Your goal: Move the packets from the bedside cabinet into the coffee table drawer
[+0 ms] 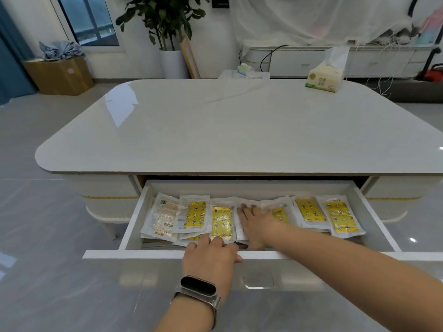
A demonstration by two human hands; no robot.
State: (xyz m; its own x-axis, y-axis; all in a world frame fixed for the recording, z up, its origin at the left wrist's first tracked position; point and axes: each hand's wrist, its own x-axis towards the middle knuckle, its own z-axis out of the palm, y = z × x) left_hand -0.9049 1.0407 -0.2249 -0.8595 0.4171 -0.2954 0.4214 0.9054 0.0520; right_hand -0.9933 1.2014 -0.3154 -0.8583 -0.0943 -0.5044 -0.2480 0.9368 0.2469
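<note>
The coffee table has its drawer pulled out toward the camera, and everything here is placed relative to that drawer. Inside it, a row of packets runs side to side – clear wrappers w/ yellow patterned inserts, some overlapping, a few more underneath. The right hand lies palm-down in the drawer's middle, fingers straight and slightly spread, pressing flat on a packet there. The left hand is at the drawer's front edge, fingers reaching over the rim onto the nearest packets; whether they pinch one I can't tell. A smartwatch is on that wrist. Beyond the drawer, at the tabletop's far right corner – a tissue pack. Far left of the drawer, on the floor, a cardboard box.
</note>
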